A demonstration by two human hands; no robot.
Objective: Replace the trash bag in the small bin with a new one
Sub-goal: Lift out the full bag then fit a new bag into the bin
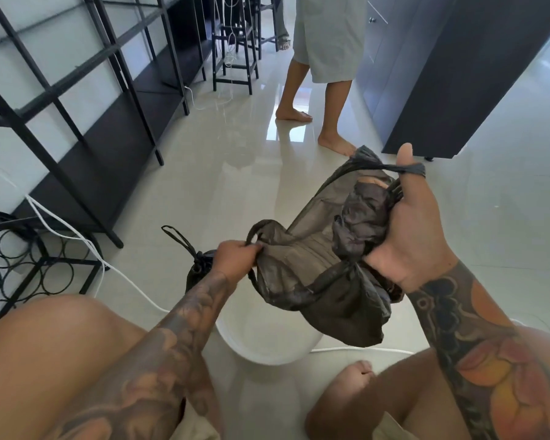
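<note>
The new dark bag (315,265) is held spread between the left hand (235,254), pinching its rim, and the right hand (407,230), gripping bunched plastic, above the unlined white bin (267,347); the tied old bag (197,268) lies beyond the left hand, so lining is still left.

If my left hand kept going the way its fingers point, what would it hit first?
Probably the right hand: the left hand points along the dark thin plastic trash bag it pinches. Depth is unclear.
</note>
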